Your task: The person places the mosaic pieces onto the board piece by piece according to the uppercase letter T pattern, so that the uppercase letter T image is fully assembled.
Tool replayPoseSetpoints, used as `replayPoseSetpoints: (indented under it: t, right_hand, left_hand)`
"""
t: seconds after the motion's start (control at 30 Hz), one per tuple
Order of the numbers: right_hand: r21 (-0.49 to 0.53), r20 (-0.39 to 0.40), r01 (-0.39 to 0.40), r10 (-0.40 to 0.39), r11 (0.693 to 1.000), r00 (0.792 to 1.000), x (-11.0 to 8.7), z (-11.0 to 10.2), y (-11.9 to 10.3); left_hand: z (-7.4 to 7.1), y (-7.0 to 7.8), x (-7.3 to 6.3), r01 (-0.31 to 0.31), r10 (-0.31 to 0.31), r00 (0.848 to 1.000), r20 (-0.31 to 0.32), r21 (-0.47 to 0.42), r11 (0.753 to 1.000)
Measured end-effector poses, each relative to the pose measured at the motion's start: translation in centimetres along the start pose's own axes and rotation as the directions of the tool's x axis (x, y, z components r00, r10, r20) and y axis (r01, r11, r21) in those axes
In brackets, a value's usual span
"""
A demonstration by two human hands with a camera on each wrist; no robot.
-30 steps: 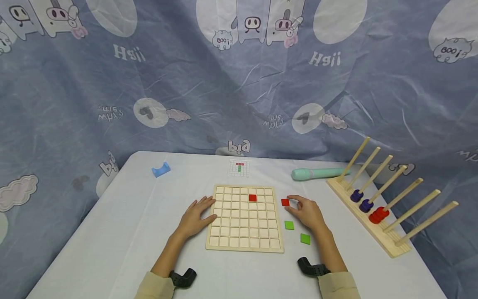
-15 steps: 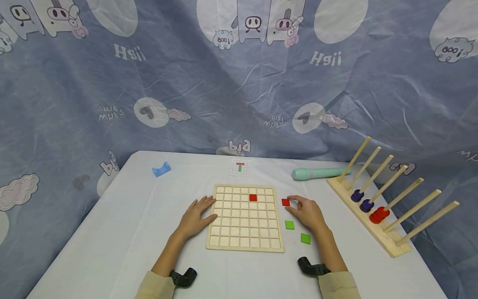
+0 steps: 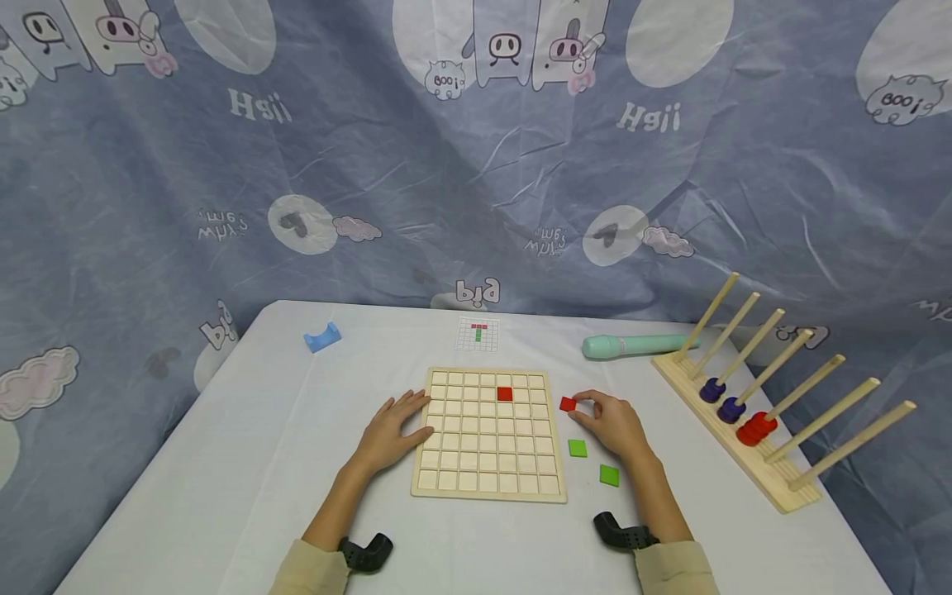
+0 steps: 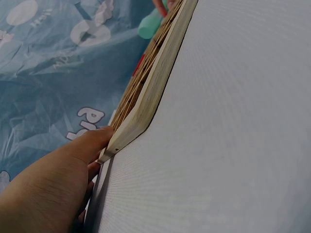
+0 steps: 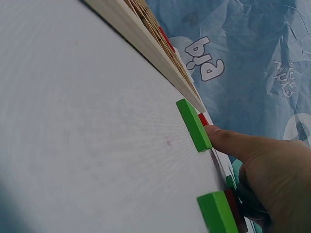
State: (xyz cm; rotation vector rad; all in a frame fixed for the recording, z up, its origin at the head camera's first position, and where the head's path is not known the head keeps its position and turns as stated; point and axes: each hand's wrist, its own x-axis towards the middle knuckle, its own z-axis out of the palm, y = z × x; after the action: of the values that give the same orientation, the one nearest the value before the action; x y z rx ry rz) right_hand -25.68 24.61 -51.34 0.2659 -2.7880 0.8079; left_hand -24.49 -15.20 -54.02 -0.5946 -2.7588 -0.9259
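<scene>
My left hand (image 3: 389,434) rests at the left edge of a square wooden grid board (image 3: 487,498), fingers loosely extended. In the left wrist view its thumb (image 4: 99,141) lies on the board's corner. One red tile (image 3: 505,394) sits in a cell of the second row, right of centre. Beyond the board's right edge, my right hand (image 3: 611,420) pinches another red tile (image 3: 568,404) between thumb and fingers, at table height. Nearer me lie two green tiles, one (image 3: 577,449) beside the board and the other (image 3: 609,475) close to the right forearm.
A small printed grid card (image 3: 478,335) with a red and green T lies behind the board. At the back right is a mint-green microphone-shaped object (image 3: 632,345). A wooden peg rack (image 3: 788,487) with purple and red rings stands right. A blue curved piece (image 3: 322,337) lies back left.
The red tile in my right hand has turned slightly, with the fingertips shifting a little. My left hand, the board and the other tiles stay where they were.
</scene>
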Motion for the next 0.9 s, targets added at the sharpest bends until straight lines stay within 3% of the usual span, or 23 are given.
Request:
replayPoseSetpoints:
  t: [0.6, 0.9]
  right_hand:
    - [-0.025, -0.034, 0.042, -0.042, 0.999, 0.999, -0.1, 0.1, 0.0]
    - [0.043, -0.053, 0.111, -0.109, 0.993, 0.993, 0.3, 0.4, -0.8]
  left_hand:
    - [0.0, 0.1, 0.0, -0.021, 0.021, 1.000, -0.019, -0.006, 1.000]
    - [0.0, 0.0, -0.1, -0.021, 0.021, 1.000, -0.017, 0.002, 1.000]
